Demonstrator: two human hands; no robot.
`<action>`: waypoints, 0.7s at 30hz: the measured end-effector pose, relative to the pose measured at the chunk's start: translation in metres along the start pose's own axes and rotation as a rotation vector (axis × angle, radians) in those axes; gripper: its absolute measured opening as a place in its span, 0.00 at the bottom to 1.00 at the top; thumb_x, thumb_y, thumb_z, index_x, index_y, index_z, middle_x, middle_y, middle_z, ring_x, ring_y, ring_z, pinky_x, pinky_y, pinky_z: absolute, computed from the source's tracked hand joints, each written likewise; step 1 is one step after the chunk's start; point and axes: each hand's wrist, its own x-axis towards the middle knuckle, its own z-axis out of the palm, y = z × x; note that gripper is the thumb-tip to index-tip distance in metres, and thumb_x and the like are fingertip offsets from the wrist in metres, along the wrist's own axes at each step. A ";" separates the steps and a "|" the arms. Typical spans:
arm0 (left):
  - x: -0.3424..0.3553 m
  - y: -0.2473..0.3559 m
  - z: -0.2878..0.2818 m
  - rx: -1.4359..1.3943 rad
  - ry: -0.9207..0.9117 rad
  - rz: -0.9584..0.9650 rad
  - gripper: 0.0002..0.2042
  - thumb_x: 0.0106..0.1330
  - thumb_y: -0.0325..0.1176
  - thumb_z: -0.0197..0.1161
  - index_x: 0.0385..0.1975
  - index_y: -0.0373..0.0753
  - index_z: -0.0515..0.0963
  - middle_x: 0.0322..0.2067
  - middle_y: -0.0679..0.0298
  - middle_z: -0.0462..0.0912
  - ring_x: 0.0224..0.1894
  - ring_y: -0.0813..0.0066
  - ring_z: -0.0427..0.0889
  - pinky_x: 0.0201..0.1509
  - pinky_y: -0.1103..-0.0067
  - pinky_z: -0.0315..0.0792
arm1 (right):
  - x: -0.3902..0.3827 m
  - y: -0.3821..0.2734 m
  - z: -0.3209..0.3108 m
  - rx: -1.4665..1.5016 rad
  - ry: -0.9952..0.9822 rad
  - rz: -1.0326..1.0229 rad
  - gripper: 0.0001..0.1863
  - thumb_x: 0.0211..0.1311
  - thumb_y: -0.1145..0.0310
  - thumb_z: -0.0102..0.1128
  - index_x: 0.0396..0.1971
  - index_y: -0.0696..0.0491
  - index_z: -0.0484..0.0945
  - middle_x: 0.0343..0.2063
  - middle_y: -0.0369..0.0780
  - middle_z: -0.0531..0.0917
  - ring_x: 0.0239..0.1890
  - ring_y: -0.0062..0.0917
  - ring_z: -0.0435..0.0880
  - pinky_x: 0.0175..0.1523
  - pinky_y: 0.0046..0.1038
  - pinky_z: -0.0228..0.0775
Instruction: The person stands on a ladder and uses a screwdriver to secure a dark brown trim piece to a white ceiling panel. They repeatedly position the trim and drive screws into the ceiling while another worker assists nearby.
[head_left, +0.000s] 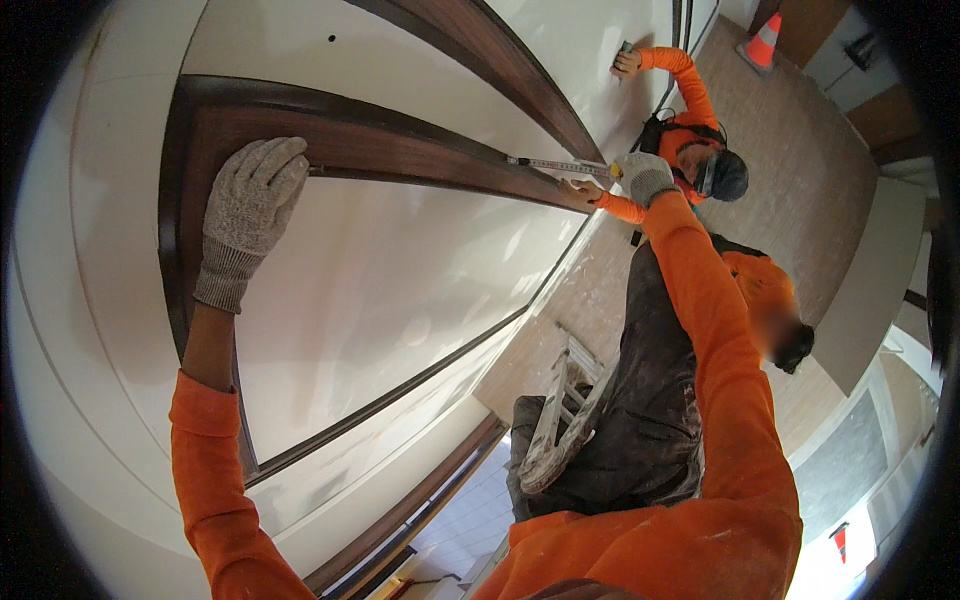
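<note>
My left hand (pixel 255 205), in a grey knit glove, lies against the corner of a dark brown wood frame (pixel 375 150) on the white wall, fingers stretched out close together. Farther right, my right hand (pixel 645 180), gloved alike, is closed round a tape measure whose case is mostly hidden, with a bit of yellow showing. Its pulled-out blade (pixel 560 166) runs left across the frame's trim. Just below the blade, a co-worker's bare hand (pixel 580 192) touches the same trim.
That co-worker (pixel 705 160), in orange, presses a small dark object (pixel 624 50) to the wall. Another person in orange (pixel 760 285) is close by my right arm. A stepladder (pixel 568 415) stands below me. A traffic cone (pixel 762 45) is at the far right.
</note>
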 end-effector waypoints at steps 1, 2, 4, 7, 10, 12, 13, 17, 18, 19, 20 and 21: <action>0.000 0.000 0.000 0.000 -0.006 0.000 0.17 0.68 0.34 0.65 0.56 0.45 0.79 0.64 0.66 0.76 0.67 0.65 0.74 0.74 0.64 0.67 | 0.001 0.002 0.003 -0.002 -0.006 -0.008 0.15 0.69 0.53 0.56 0.42 0.46 0.85 0.39 0.43 0.89 0.43 0.38 0.89 0.47 0.45 0.80; 0.001 -0.001 0.000 0.001 -0.012 -0.001 0.17 0.68 0.34 0.65 0.56 0.46 0.79 0.64 0.66 0.76 0.67 0.65 0.73 0.74 0.64 0.67 | 0.002 0.006 0.006 -0.003 -0.012 -0.016 0.15 0.69 0.53 0.56 0.42 0.46 0.84 0.39 0.43 0.88 0.43 0.39 0.89 0.47 0.45 0.80; 0.001 -0.001 0.000 -0.009 -0.008 -0.008 0.17 0.67 0.34 0.66 0.56 0.46 0.79 0.64 0.67 0.76 0.67 0.65 0.73 0.74 0.64 0.67 | 0.002 0.013 0.011 0.019 -0.014 -0.036 0.14 0.69 0.53 0.56 0.42 0.46 0.84 0.39 0.43 0.88 0.43 0.39 0.88 0.47 0.45 0.80; -0.001 0.001 0.000 0.000 -0.014 -0.022 0.18 0.67 0.34 0.66 0.56 0.47 0.79 0.64 0.68 0.76 0.67 0.65 0.73 0.74 0.64 0.67 | 0.001 0.032 0.026 0.084 0.015 -0.048 0.14 0.69 0.53 0.56 0.42 0.46 0.83 0.40 0.42 0.88 0.44 0.41 0.87 0.48 0.45 0.79; 0.003 0.000 0.002 0.008 -0.023 -0.024 0.18 0.66 0.33 0.67 0.57 0.48 0.79 0.64 0.68 0.76 0.67 0.66 0.73 0.74 0.64 0.67 | 0.002 0.056 0.043 0.117 0.047 -0.015 0.15 0.69 0.53 0.56 0.43 0.45 0.83 0.42 0.42 0.88 0.45 0.41 0.87 0.49 0.45 0.79; 0.000 0.001 0.003 0.002 -0.042 -0.026 0.19 0.66 0.33 0.67 0.57 0.48 0.78 0.64 0.68 0.76 0.67 0.66 0.73 0.74 0.64 0.67 | 0.000 0.057 0.043 0.113 0.016 -0.004 0.16 0.69 0.52 0.54 0.45 0.44 0.86 0.45 0.44 0.88 0.46 0.41 0.88 0.50 0.45 0.79; -0.002 0.002 0.002 -0.001 -0.049 -0.028 0.19 0.67 0.33 0.67 0.58 0.49 0.78 0.64 0.68 0.76 0.67 0.66 0.73 0.74 0.64 0.67 | -0.001 0.055 0.043 0.113 0.015 0.012 0.17 0.69 0.52 0.54 0.45 0.45 0.86 0.45 0.44 0.88 0.47 0.41 0.87 0.50 0.45 0.79; -0.006 0.000 0.010 0.005 0.014 -0.017 0.19 0.67 0.34 0.67 0.59 0.50 0.78 0.64 0.68 0.76 0.67 0.66 0.73 0.74 0.64 0.67 | 0.005 0.082 0.078 0.125 0.075 0.064 0.17 0.69 0.51 0.54 0.43 0.47 0.84 0.43 0.46 0.87 0.46 0.44 0.86 0.50 0.46 0.77; 0.001 -0.002 0.011 0.002 0.028 -0.006 0.19 0.67 0.34 0.66 0.59 0.51 0.78 0.64 0.68 0.76 0.67 0.66 0.73 0.74 0.65 0.67 | 0.008 0.100 0.096 0.133 0.108 0.080 0.17 0.69 0.51 0.55 0.41 0.48 0.84 0.41 0.47 0.87 0.45 0.45 0.86 0.49 0.47 0.76; 0.002 -0.002 0.012 -0.001 0.029 -0.006 0.19 0.68 0.35 0.66 0.59 0.51 0.78 0.64 0.68 0.76 0.67 0.66 0.73 0.74 0.65 0.67 | 0.009 0.108 0.107 0.150 0.102 0.114 0.17 0.69 0.51 0.55 0.42 0.48 0.84 0.42 0.47 0.87 0.45 0.45 0.86 0.49 0.47 0.76; 0.000 -0.002 0.012 -0.005 0.021 -0.012 0.19 0.68 0.35 0.66 0.59 0.51 0.78 0.64 0.68 0.76 0.67 0.66 0.73 0.74 0.65 0.67 | 0.011 0.111 0.114 0.166 0.091 0.139 0.17 0.69 0.51 0.55 0.42 0.48 0.84 0.42 0.48 0.87 0.45 0.46 0.86 0.49 0.47 0.77; -0.002 -0.002 0.012 -0.003 0.014 -0.011 0.19 0.68 0.35 0.66 0.59 0.51 0.78 0.64 0.68 0.76 0.67 0.66 0.74 0.74 0.65 0.67 | 0.014 0.114 0.121 0.183 0.081 0.165 0.18 0.69 0.51 0.55 0.43 0.48 0.85 0.42 0.48 0.87 0.45 0.46 0.86 0.50 0.47 0.77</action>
